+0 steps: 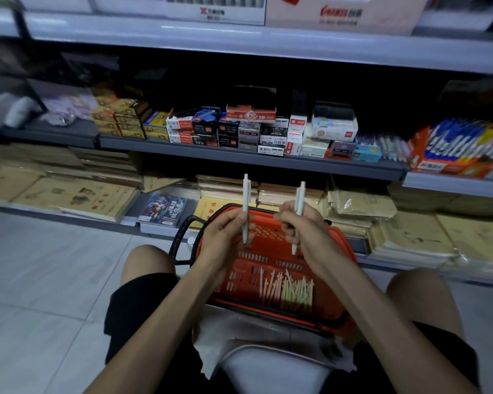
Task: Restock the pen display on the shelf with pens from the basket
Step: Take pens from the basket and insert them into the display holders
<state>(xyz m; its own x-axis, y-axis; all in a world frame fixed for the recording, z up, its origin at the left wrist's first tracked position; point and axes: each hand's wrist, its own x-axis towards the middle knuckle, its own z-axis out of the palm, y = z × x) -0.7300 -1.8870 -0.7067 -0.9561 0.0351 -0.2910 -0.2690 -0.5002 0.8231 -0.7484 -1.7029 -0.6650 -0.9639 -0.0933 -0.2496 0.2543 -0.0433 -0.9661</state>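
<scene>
One white pen (245, 204) is being gripped upright in the left hand (225, 233). A second white pen (299, 207) is being gripped upright in the right hand (309, 230). Both are being held above the red basket (264, 232) (between the knees). Loose pens (289, 291) are being kept in its near right part. The shelf (239, 155) of stationery boxes is being faced, farther off.

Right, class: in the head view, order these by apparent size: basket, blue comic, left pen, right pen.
Largest first:
1. basket
2. comic
3. left pen and right pen, which look alike, so unranked.
</scene>
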